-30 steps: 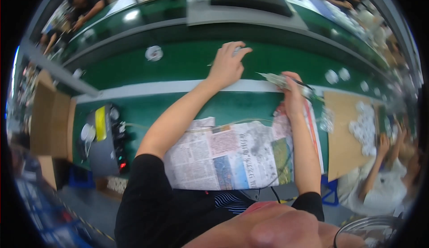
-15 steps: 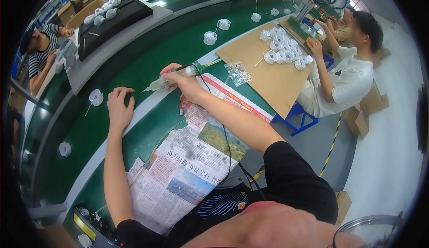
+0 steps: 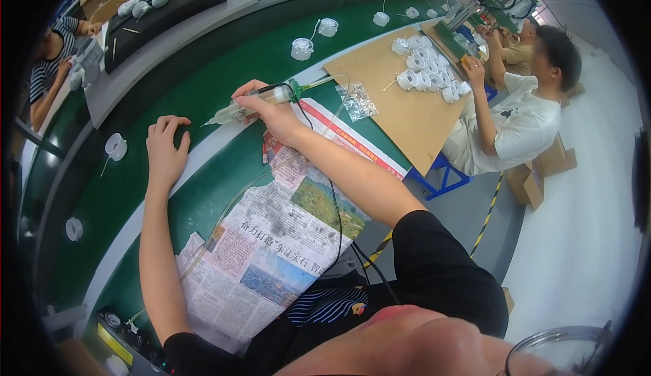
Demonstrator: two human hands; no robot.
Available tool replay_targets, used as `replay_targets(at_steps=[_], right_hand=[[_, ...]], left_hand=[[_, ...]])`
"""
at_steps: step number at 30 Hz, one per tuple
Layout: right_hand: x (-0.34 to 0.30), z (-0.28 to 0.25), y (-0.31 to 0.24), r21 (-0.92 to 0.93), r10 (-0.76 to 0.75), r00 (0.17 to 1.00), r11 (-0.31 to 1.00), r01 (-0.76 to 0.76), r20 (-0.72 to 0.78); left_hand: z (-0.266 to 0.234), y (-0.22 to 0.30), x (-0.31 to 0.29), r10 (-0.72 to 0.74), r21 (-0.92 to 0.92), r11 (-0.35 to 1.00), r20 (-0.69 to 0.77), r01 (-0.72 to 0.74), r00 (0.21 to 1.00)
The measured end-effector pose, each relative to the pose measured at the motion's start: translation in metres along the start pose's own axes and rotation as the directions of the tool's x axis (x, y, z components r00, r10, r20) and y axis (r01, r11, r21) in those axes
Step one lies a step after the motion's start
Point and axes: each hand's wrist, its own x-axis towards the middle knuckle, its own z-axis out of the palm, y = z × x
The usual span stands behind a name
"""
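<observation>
My right hand (image 3: 268, 113) is closed around a clear dispensing syringe (image 3: 234, 113) with a green cap and a thin needle tip. The tip points left, toward my left hand (image 3: 168, 149), with a gap between them. That left hand is open over the edge of the green conveyor belt (image 3: 203, 57), fingers bent and apart, holding nothing. Left of it on the belt lies a round white part (image 3: 116, 147) with a short wire. Another white part (image 3: 74, 229) sits lower left. Two more, including a wired white cup (image 3: 302, 48), lie beyond the syringe.
Newspaper (image 3: 237, 261) covers the bench before me, crossed by a tube and black cable. A cardboard sheet (image 3: 380, 98) carries several white parts (image 3: 424, 71) beside a bag of small metal pieces (image 3: 357, 101). A control box (image 3: 129, 342) stands lower left. Co-workers sit right and far left.
The view has shifted slightly. White parts on the belt have moved toward the lower left relative to its rail. My right hand keeps hold of the syringe, and my left hand stays open.
</observation>
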Motion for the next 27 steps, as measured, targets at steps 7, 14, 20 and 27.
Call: replay_targets(at_steps=[7, 14, 20, 27], right_hand=[[-0.0005, 0.0006, -0.0027, -0.018, -0.004, 1.0, 1.0, 0.004, 0.007], [-0.0002, -0.0003, -0.0002, -0.019, -0.001, 1.0, 1.0, 0.002, 0.013], [0.0013, -0.0001, -0.0004, -0.037, -0.002, 1.0, 0.999, 0.003, 0.012], [0.0, -0.0008, -0.0008, -0.052, 0.0, 1.0, 0.999, 0.0, 0.016]], left_hand=[[-0.0023, 0.0021, 0.0013, 0.002, 0.002, 1.0, 0.01, -0.002, 1.0], [-0.0014, 0.0043, 0.0015, -0.006, -0.006, 1.0, 0.016, 0.007, 1.0], [-0.0026, 0.0045, 0.0012, -0.007, 0.001, 1.0, 0.01, 0.007, 1.0], [-0.0008, 0.0045, 0.0011, -0.01, -0.014, 1.0, 0.012, 0.01, 1.0]])
